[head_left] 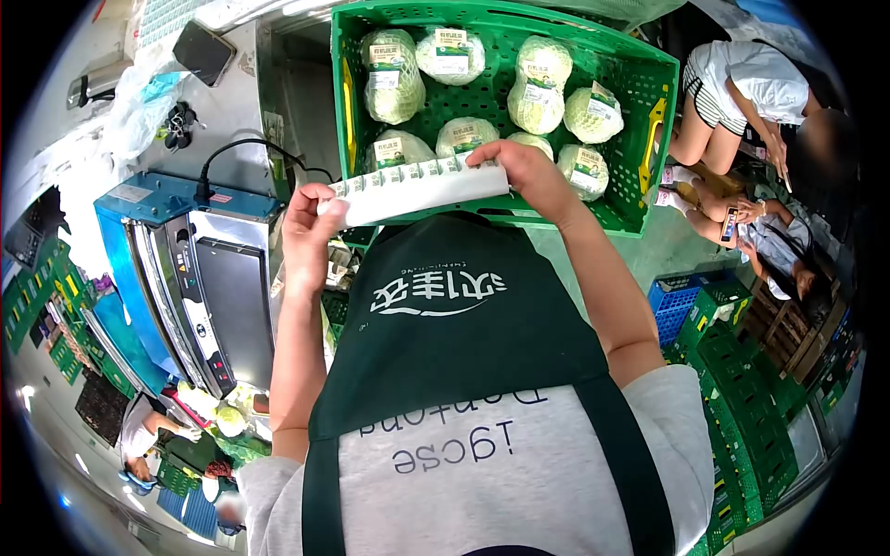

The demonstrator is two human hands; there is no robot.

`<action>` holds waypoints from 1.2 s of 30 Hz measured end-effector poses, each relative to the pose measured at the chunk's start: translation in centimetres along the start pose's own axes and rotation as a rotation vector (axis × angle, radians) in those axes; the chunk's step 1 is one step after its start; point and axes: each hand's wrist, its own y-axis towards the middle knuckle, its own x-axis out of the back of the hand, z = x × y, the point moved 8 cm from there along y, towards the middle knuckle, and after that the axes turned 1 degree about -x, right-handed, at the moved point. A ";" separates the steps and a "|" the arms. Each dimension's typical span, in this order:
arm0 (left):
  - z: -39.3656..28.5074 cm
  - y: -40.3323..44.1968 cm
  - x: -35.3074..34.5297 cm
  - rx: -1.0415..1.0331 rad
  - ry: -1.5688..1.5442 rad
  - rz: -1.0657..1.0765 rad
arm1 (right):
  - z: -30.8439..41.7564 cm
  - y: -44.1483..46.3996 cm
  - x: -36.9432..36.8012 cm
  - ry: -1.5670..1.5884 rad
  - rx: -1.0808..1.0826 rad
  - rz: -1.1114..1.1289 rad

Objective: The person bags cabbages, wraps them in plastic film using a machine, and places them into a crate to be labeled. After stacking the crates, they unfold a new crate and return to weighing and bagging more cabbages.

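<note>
Between my two hands stretches a white label strip (426,196), with a row of small printed labels along its upper edge. My left hand (313,227) pinches its left end, and my right hand (528,178) grips its right end. Just beyond it is a green plastic crate (501,17) with yellow handles. Inside lie several pale green cabbages (394,79) in white foam nets, most bearing a printed label. The strip and my right hand partly cover the nearest cabbages.
At my left stands a blue and steel machine (190,278) with a black cable. A dark phone (205,53) lies on the metal table. To the right, people (742,83) sit near green crates (742,398) and a blue crate (684,306). Another person (148,431) is at lower left.
</note>
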 end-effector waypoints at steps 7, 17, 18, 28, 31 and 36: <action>3.2 -1.8 0.0 0.204 -0.031 -0.155 | -4.4 0.3 -0.2 0.084 0.008 -0.192; 2.5 -4.6 1.8 0.238 0.202 -0.161 | -6.7 0.6 -0.9 -0.362 -0.079 -0.111; 2.2 -4.6 1.9 0.238 0.207 -0.151 | -5.9 0.6 -1.2 -0.382 -0.044 -0.116; 1.1 -4.4 3.4 0.213 0.226 -0.169 | -4.9 3.1 -1.5 -0.612 0.158 -0.058; -2.4 -5.0 3.0 0.128 0.235 -0.163 | -10.1 7.5 1.9 -0.219 0.003 -0.291; -7.5 -6.4 3.7 0.117 0.149 -0.210 | -16.2 13.6 -0.2 -0.484 -0.070 -0.510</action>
